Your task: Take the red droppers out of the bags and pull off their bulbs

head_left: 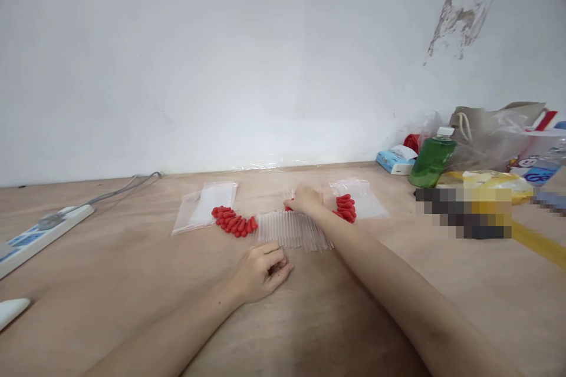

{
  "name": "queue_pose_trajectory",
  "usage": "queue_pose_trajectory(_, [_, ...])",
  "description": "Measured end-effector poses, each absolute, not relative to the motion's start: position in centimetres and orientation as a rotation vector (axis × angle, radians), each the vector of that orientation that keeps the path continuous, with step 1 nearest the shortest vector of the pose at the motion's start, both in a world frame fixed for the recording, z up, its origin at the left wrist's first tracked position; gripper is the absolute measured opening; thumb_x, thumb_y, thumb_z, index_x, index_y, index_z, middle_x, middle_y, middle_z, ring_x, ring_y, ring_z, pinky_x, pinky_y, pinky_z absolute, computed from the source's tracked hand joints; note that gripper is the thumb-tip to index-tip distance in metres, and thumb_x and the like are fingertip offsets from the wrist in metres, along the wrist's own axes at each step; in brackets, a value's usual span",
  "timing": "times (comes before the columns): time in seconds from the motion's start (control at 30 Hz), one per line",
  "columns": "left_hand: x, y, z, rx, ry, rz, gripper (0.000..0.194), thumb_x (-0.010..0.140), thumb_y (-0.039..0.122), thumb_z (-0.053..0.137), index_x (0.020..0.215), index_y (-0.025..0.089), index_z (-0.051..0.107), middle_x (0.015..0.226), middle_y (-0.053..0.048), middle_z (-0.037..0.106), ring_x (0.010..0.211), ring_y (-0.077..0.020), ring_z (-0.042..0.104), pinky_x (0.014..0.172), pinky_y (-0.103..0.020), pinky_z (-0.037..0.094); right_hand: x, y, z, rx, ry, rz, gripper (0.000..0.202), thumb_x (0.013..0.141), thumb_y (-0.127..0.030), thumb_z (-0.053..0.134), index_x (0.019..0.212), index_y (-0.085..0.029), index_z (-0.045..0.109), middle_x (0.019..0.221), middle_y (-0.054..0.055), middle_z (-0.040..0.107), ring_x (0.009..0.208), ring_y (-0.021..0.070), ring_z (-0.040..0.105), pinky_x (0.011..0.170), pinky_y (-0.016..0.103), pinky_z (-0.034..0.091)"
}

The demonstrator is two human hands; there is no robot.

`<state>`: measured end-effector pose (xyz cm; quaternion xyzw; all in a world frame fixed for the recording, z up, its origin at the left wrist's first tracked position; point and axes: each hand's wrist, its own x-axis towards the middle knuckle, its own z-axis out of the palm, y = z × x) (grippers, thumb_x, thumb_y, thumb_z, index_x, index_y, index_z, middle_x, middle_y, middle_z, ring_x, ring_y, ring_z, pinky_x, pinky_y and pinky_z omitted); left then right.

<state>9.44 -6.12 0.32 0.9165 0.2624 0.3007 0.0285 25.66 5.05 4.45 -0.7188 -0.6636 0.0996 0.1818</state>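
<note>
My right hand (308, 200) reaches over the far side of a row of clear thin plastic sticks (289, 230); its fingers are bent down onto something red, partly hidden beneath them. My left hand (264, 271) rests on the table just in front of the sticks, fingers curled, with thumb and forefinger apart and nothing visible between them. Red drop-shaped pieces (234, 222) lie in a curved cluster left of the sticks. Another stack of red pieces (345, 208) is to the right. Clear plastic bags lie beside each cluster, at left (212, 203) and right (365, 199).
At the left lies a white power strip (53, 232) with a grey cable. A tissue box (395, 160), a green bottle (432, 158), plastic bags and a yellow strap (537, 242) are at the right. The wall (265, 70) rises behind the wooden table (132, 271).
</note>
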Motion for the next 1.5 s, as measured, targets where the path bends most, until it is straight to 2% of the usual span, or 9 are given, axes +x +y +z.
queue_pose_trajectory(0.2, [9.5,-6.1,0.3,2.839,0.815,0.908,0.020,0.082,0.021,0.046,0.063,0.015,0.050,0.060,0.000,0.047,0.055,-0.0096,0.042,0.051,-0.021,0.033,26.5,6.7,4.5,-2.084,-1.831,0.426,0.020,0.054,-0.022,0.065,0.072,-0.015,0.066,0.070,0.010,0.066,0.073,0.0243,0.061,0.060,0.030,0.042])
queue_pose_trajectory(0.33, [9.4,-6.1,0.3,2.834,0.831,0.922,0.017,0.082,0.022,0.046,0.068,0.016,0.054,0.063,-0.001,0.049,0.058,-0.0107,0.045,0.054,-0.022,0.036,27.7,6.9,5.1,-1.976,-1.807,0.414,0.016,0.062,-0.025,0.058,0.069,-0.012,0.067,0.069,0.010,0.064,0.065,0.0211,0.060,0.054,0.027,0.041])
queue_pose_trajectory(0.47, [9.2,-6.0,0.3,2.846,0.828,1.100,0.015,0.080,0.019,0.049,0.092,0.016,0.057,0.082,-0.006,0.055,0.075,-0.0150,0.050,0.069,-0.028,0.041,29.6,4.3,5.7,-1.721,-1.821,0.332,0.022,0.074,-0.028,0.048,0.082,-0.018,0.066,0.076,0.004,0.064,0.069,0.0151,0.058,0.061,0.025,0.041])
queue_pose_trajectory(0.57, [9.2,-6.0,0.5,2.851,0.902,1.401,0.030,0.077,0.018,0.054,0.107,0.017,0.052,0.101,-0.010,0.051,0.094,-0.0202,0.048,0.083,-0.037,0.039,31.5,0.3,4.9,-1.506,-1.850,0.162,0.023,0.078,-0.025,0.046,0.093,-0.021,0.063,0.087,0.003,0.061,0.083,0.0151,0.053,0.074,0.027,0.038])
queue_pose_trajectory(0.73, [9.7,-6.5,0.9,2.978,1.036,1.538,0.037,0.078,0.019,0.055,0.115,0.021,0.051,0.114,-0.012,0.049,0.106,-0.0255,0.044,0.089,-0.045,0.033,33.5,-6.4,1.9,-0.942,-2.074,-0.379,0.020,0.079,-0.018,0.051,0.093,-0.023,0.064,0.080,0.004,0.057,0.076,0.0151,0.049,0.073,0.033,0.031])
queue_pose_trajectory(0.9, [10.3,-7.3,0.8,3.135,0.875,1.171,0.023,0.082,0.020,0.051,0.105,0.023,0.058,0.088,-0.002,0.063,0.085,-0.0170,0.053,0.089,-0.042,0.028,32.7,-8.6,0.2,-0.705,-2.124,-0.513,0.027,0.078,-0.009,0.048,0.099,-0.023,0.060,0.076,0.002,0.058,0.072,0.0131,0.048,0.070,0.032,0.029])
queue_pose_trajectory(1.03, [10.2,-7.4,0.4,3.092,0.861,1.015,0.016,0.085,0.019,0.047,0.093,0.018,0.061,0.072,-0.001,0.061,0.067,-0.0120,0.051,0.074,-0.032,0.034,32.1,-8.4,0.0,-0.759,-2.133,-0.479,0.018,0.080,-0.015,0.051,0.093,-0.020,0.062,0.072,0.002,0.058,0.068,0.0129,0.046,0.069,0.032,0.029])
queue_pose_trajectory(1.17, [9.9,-7.3,0.4,3.021,0.887,0.929,0.019,0.087,0.020,0.043,0.086,0.017,0.062,0.068,-0.002,0.057,0.065,-0.0127,0.049,0.065,-0.028,0.034,32.3,-8.5,0.0,-0.803,-2.185,-0.443,0.013,0.079,-0.016,0.052,0.083,-0.020,0.063,0.064,0.001,0.055,0.066,0.0133,0.045,0.069,0.032,0.029])
queue_pose_trajectory(1.5, [9.9,-7.6,0.5,2.913,0.851,0.939,0.020,0.087,0.018,0.042,0.084,0.016,0.061,0.067,-0.003,0.054,0.064,-0.0130,0.049,0.063,-0.025,0.040,32.4,-8.6,0.2,-0.816,-2.275,-0.356,0.016,0.080,-0.018,0.046,0.079,-0.019,0.062,0.064,0.001,0.052,0.067,0.0143,0.043,0.074,0.036,0.028])
